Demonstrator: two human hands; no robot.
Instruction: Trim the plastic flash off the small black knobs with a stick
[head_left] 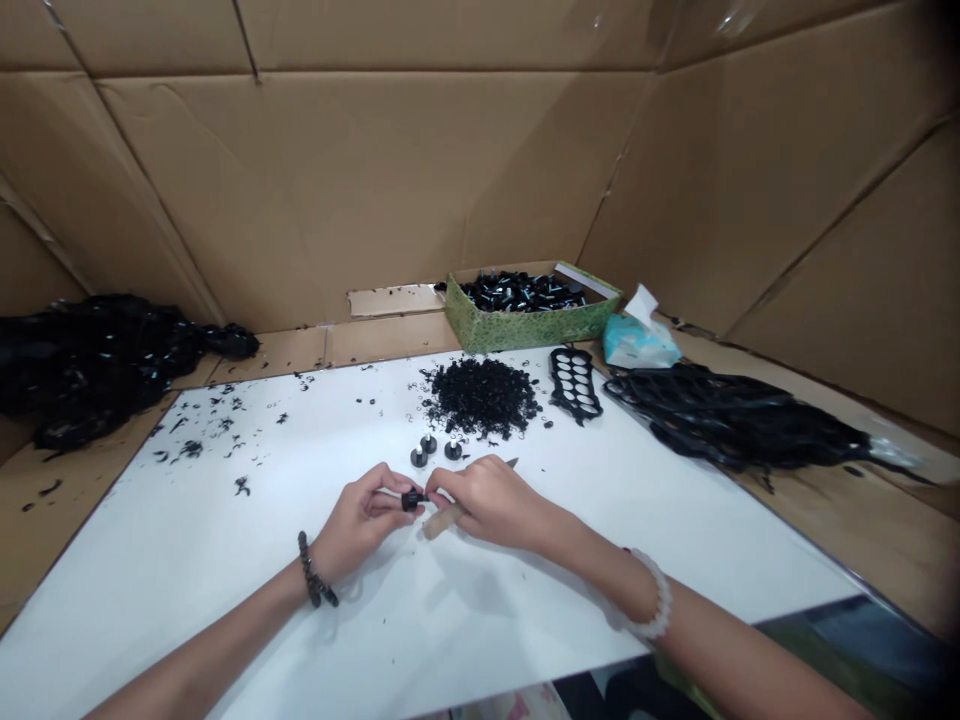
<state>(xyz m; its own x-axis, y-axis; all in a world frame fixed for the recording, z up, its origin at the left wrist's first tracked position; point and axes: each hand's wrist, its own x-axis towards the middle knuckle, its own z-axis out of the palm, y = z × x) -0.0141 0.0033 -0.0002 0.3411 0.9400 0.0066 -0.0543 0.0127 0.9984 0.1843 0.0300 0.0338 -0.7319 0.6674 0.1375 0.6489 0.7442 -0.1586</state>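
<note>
My left hand (369, 515) pinches a black knob (410, 499) over the white table. Close beside it, my right hand (484, 502) is closed around a knife with a pale handle (442, 521), and its pointed tip shows beyond the knuckles. The right fingertips meet the stem side of the knob. Just behind the hands, three black knobs with pale studs (453, 449) stand on the table. Farther back lies a heap of small black pieces (484, 396), with a black frame with round holes (575, 384) to its right.
A green box (517, 330) full of black knobs stands at the back. To its right are a tissue pack (640, 341) and a bundle of black strips (750, 418). A black plastic bag (97, 360) lies far left. Black scraps dot the white table (247, 590). Cardboard walls surround it.
</note>
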